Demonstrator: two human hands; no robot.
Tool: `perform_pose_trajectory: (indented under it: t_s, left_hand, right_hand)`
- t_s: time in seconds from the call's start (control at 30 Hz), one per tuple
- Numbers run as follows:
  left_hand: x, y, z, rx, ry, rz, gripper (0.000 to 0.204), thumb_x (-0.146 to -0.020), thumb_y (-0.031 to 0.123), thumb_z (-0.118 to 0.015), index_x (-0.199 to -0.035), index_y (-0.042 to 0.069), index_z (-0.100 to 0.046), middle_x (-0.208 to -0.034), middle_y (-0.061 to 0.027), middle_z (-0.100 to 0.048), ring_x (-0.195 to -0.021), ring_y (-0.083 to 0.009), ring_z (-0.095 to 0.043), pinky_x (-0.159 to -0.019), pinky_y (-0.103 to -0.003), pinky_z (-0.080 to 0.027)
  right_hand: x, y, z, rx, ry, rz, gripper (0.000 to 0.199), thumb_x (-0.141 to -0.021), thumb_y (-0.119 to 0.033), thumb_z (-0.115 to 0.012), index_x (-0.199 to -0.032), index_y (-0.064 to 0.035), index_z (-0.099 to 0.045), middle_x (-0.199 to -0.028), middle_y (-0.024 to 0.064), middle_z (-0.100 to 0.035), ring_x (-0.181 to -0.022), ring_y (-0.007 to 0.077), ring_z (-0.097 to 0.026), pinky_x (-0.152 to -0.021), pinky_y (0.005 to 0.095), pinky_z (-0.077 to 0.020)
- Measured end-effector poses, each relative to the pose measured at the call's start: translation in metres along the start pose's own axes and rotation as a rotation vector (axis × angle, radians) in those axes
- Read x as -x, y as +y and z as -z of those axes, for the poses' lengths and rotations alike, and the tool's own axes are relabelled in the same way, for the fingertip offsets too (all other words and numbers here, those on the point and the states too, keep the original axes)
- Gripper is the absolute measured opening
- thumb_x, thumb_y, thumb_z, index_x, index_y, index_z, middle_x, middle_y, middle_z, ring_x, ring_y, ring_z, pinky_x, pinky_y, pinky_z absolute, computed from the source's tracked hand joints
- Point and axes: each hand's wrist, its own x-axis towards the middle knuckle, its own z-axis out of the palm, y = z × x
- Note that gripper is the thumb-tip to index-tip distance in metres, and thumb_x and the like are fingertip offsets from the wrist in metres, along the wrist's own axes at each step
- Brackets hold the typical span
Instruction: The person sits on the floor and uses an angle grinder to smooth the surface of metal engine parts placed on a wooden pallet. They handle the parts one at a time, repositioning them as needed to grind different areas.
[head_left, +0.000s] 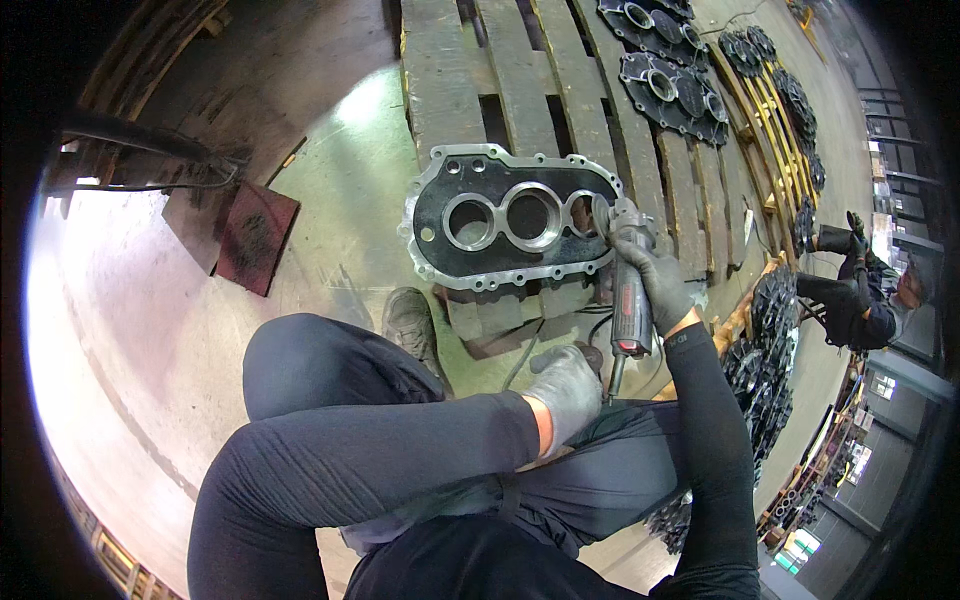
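My right hand point(652, 282), in a grey glove, wraps around the angle grinder point(630, 315). The grinder's disc point(600, 214) is at the right end of a black metal housing cover point(475, 258), by its smallest bore. Whether the disc touches the metal I cannot tell. The cover has a bare silver rim with bolt holes and three large round openings in a row. It lies flat on a wooden pallet point(440, 90). My left hand point(566, 392), gloved too, is closed near my knee, left of the grinder's cord. A dark rounded thing shows at its fingers, too hidden to name.
More black covers point(672, 95) lie at the pallet's far right. Stacked dark castings point(765, 370) stand to the right. A reddish board point(257, 238) lies on the floor at left. Another person point(865, 285) sits at far right. My shoe point(410, 330) is near the pallet.
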Motion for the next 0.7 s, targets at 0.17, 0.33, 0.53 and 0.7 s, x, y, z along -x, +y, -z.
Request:
perform_pose_trajectory:
  t_s: [0.17, 0.33, 0.53, 0.7]
  left_hand:
    - [-0.002, -0.006, 0.012, 0.035, -0.059, -0.058, 0.043, -0.086, 0.019, -0.083, -0.129, 0.017, -0.082, -0.125, -0.0059, -0.080, -0.113, -0.0343, -0.076, -0.077, -0.061, -0.063]
    - [0.008, -0.009, 0.012, 0.050, -0.045, -0.019, 0.044, -0.086, 0.019, -0.084, -0.130, 0.018, -0.082, -0.126, -0.0075, -0.081, -0.113, -0.0345, -0.076, -0.077, -0.060, -0.063]
    - [0.003, -0.008, 0.000, -0.009, 0.059, 0.026, 0.041, -0.087, 0.023, -0.080, -0.127, 0.013, -0.083, -0.123, -0.0127, -0.081, -0.108, -0.0352, -0.077, -0.072, -0.060, -0.062]
    - [-0.007, -0.005, -0.012, 0.032, 0.121, 0.077, 0.041, -0.090, 0.023, -0.076, -0.129, 0.010, -0.079, -0.118, -0.0134, -0.080, -0.101, -0.0354, -0.077, -0.070, -0.059, -0.059]
  right_hand:
    - [-0.004, -0.008, 0.000, 0.134, 0.038, 0.098, 0.053, -0.092, -0.036, -0.085, -0.117, 0.0077, -0.068, -0.089, 0.0128, -0.074, -0.064, 0.0224, -0.073, -0.059, 0.0354, -0.0599]
    - [-0.030, -0.011, -0.007, 0.361, 0.027, 0.156, 0.059, -0.090, -0.044, -0.085, -0.112, 0.0093, -0.072, -0.092, 0.0160, -0.077, -0.070, 0.0225, -0.074, -0.066, 0.0375, -0.0584]
    - [-0.041, -0.014, -0.013, 0.569, -0.001, 0.270, 0.066, -0.087, -0.051, -0.083, -0.117, 0.0075, -0.075, -0.096, 0.0180, -0.079, -0.083, 0.0244, -0.077, -0.076, 0.0402, -0.0592]
    - [-0.027, -0.026, -0.025, 0.667, -0.025, 0.312, 0.068, -0.087, -0.050, -0.084, -0.121, 0.0073, -0.074, -0.098, 0.0167, -0.079, -0.084, 0.0238, -0.076, -0.078, 0.0393, -0.0592]
